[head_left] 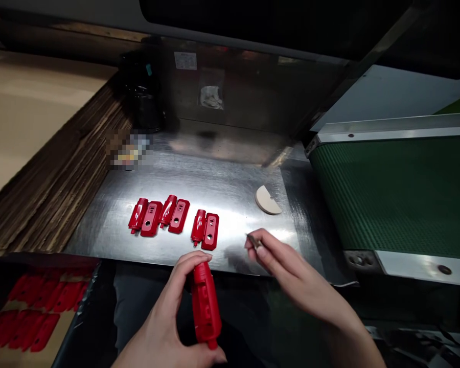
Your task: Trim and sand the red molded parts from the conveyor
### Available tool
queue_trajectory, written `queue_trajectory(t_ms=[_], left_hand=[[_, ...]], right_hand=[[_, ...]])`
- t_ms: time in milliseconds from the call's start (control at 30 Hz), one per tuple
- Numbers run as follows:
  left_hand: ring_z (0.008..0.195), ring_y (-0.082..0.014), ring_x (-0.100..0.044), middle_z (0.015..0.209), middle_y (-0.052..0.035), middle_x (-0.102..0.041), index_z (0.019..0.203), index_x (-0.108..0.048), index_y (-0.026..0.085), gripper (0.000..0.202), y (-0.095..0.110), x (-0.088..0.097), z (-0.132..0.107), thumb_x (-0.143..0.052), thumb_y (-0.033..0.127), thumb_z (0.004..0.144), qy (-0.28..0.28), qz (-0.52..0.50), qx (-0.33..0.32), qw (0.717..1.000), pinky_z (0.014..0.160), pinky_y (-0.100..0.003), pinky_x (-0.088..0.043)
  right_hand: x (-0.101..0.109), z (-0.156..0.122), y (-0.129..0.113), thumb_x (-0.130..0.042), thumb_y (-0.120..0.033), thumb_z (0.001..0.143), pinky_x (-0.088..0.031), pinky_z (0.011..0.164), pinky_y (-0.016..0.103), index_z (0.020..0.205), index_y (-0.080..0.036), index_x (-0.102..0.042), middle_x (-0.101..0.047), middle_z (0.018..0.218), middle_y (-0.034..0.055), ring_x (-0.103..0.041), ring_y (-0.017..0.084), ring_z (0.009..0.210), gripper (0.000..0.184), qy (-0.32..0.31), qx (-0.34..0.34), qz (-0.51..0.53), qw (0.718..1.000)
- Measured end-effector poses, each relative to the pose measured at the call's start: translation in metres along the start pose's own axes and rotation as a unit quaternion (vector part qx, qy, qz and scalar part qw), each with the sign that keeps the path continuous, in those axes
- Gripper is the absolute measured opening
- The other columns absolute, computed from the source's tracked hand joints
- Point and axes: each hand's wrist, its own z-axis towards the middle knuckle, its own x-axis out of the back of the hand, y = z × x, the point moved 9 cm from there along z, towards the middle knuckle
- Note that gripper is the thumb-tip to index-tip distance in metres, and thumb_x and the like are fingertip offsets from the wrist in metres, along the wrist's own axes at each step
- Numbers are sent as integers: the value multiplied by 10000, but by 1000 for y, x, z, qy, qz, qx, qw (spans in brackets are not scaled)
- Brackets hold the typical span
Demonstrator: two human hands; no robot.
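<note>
My left hand (176, 312) grips a red plastic housing (206, 306) by its two ends, fingers at the top and thumb at the bottom. The housing is turned edge-on, in front of the metal table's near edge. To its right, my right hand (279, 258) is closed around a small pointed tool, perhaps a trimming knife (255, 241), its dark tip pointing up and left. The tool is apart from the housing. Similar red housings with a tube-like side and a round hole lie on the table: one at left (145, 219), another beside it (174, 214), and a third (205, 230) nearest my left hand.
A cream notched disc (267, 200) lies on the metal table (230, 179). At right runs a green conveyor belt (398, 194). Stacked cardboard (61, 153) borders the left, and a box below holds several red parts (23, 327). A dark bottle-like object (145, 107) stands behind.
</note>
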Motion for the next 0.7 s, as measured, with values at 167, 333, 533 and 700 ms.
queue_trajectory(t_ms=[167,333,533,700], left_hand=[[1570,-374,-476,1693,-17,-498,1622,-401,551,1166,15,-5,-6,-1008,206,689,-43,28,-19,999,1296,-546,-381],[1566,-355,-489,1691,11,-520,1638,-386,566,1105,23,-5,-13,-996,324,749,-48,56,-39,997,1284,-504,-421],[1541,-359,-524,1675,28,-544,1629,-404,577,1087,31,-5,-10,-999,357,746,-35,59,-45,997,1273,-506,-449],[1507,-361,-561,1633,3,-585,1609,-460,543,1053,36,-7,-7,-992,257,747,-16,18,-59,998,1287,-531,-435]], right_hand=[[-30,-17,-53,-413,-406,1185,-423,752,287,990,-268,-597,-668,909,-43,-626,157,818,301,-123,62,-22,990],[-39,-16,-66,-398,-325,1170,-338,679,307,878,-249,-460,-572,807,-72,-527,125,694,308,-132,87,-85,984],[-42,-17,-72,-413,-313,1169,-293,637,312,896,-256,-441,-561,817,-84,-461,114,658,280,-122,99,-83,984],[-42,-17,-78,-407,-259,1159,-315,616,298,933,-252,-506,-581,824,-73,-483,113,650,247,-75,122,-57,988]])
